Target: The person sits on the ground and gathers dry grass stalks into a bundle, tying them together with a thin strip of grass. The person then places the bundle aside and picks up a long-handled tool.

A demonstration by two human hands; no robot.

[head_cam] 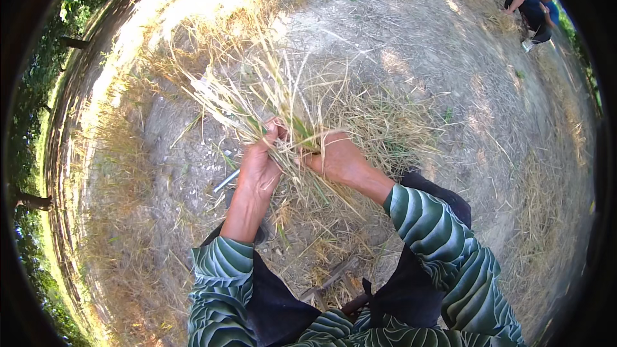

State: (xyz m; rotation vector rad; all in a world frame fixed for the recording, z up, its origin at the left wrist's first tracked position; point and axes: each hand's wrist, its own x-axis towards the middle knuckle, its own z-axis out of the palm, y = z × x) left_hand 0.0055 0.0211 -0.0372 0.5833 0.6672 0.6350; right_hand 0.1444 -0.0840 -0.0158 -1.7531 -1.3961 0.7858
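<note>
My left hand (262, 156) and my right hand (335, 156) are side by side in the middle of the view, both closed on dry, partly green grass stalks (282, 89). The stalks fan out away from me above the hands, and shorter ends stick out below them. My fingertips are partly hidden by the stalks. Just left of my left wrist, a thin metal-coloured rod (226, 180) shows, its other end hidden behind the wrist. A pile of cut dry grass (395, 125) lies on the ground beyond my right hand.
Dry grass (115, 168) grows or lies along the left side. A wooden piece (332, 279) is on the ground between my knees. Bare soil with scattered straw (482, 120) spreads to the right. A person (535, 9) squats at the far upper right. Trees edge the far left.
</note>
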